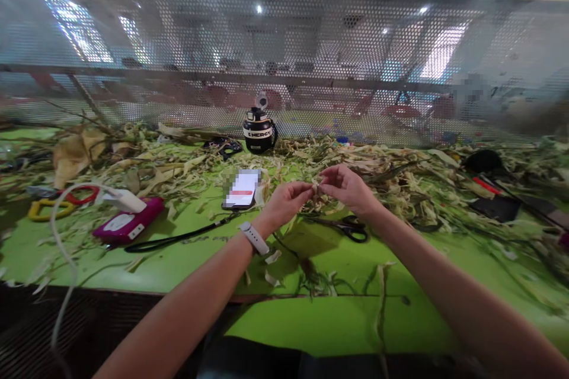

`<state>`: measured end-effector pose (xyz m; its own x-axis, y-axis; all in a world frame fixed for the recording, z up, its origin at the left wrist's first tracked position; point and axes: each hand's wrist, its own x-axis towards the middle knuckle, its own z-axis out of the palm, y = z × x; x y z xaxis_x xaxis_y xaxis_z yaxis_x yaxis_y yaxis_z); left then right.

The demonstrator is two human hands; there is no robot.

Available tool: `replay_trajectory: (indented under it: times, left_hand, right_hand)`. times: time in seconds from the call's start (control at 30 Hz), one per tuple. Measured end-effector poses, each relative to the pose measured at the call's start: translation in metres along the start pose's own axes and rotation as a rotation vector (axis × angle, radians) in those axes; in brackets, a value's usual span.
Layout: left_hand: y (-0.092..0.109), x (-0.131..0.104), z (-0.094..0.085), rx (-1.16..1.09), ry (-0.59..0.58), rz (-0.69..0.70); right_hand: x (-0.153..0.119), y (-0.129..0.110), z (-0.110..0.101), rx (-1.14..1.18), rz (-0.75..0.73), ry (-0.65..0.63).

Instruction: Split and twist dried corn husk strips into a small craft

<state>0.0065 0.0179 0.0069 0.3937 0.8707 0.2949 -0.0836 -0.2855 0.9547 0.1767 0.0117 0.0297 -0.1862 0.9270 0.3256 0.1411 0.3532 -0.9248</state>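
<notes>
My left hand [288,201], with a white watch [253,238] on its wrist, pinches a small pale strip [315,188] of dried leaf between thumb and fingers. Close beside it, my right hand [345,190] is closed in a pinch on the same pale piece from the other side. The strip is small and partly hidden by the fingertips. Black-handled scissors [353,228] lie on the green table [195,266] just below my right hand. A phone [242,188] with a lit screen rests left of my left hand.
Dried leaf strips [391,172] are heaped along the back of the table. A black jar [259,131] stands at the back. A magenta power strip [128,222] with a white plug and cable lies left, near yellow scissors handles [51,209]. Behind is a perforated metal screen [302,41].
</notes>
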Motion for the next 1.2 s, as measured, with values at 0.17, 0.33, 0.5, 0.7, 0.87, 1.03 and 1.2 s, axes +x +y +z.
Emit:
replay_trajectory:
  times: [0.17, 0.33, 0.5, 0.7, 0.87, 1.03, 1.2]
  left_hand:
    - [-0.001, 0.002, -0.003, -0.017, 0.133, 0.028]
    - [0.0, 0.0, -0.001, 0.013, 0.148, 0.033]
    - [0.004, -0.004, 0.0, 0.282, 0.138, 0.057]
    - [0.014, -0.01, -0.006, 0.994, 0.013, 0.343]
    - [0.013, -0.01, -0.003, 1.263, 0.042, 0.412]
    - [0.012, -0.01, 0.003, 1.056, 0.107, 0.268]
    - [0.014, -0.011, 0.003, 0.814, 0.117, 0.197]
  right_hand:
    - [-0.004, -0.008, -0.003, -0.251, -0.073, 0.122]
    - [-0.01, -0.012, 0.004, -0.642, -0.13, -0.018]
    - [-0.012, -0.005, 0.012, -0.713, -0.224, 0.004]
    - [-0.011, -0.001, 0.009, -0.784, -0.272, -0.023]
    - [-0.011, 0.001, 0.011, -0.818, -0.327, -0.022]
    - [-0.015, 0.001, 0.019, -0.81, -0.349, 0.113]
    - [-0.014, 0.0, 0.021, -0.786, -0.308, 0.291]
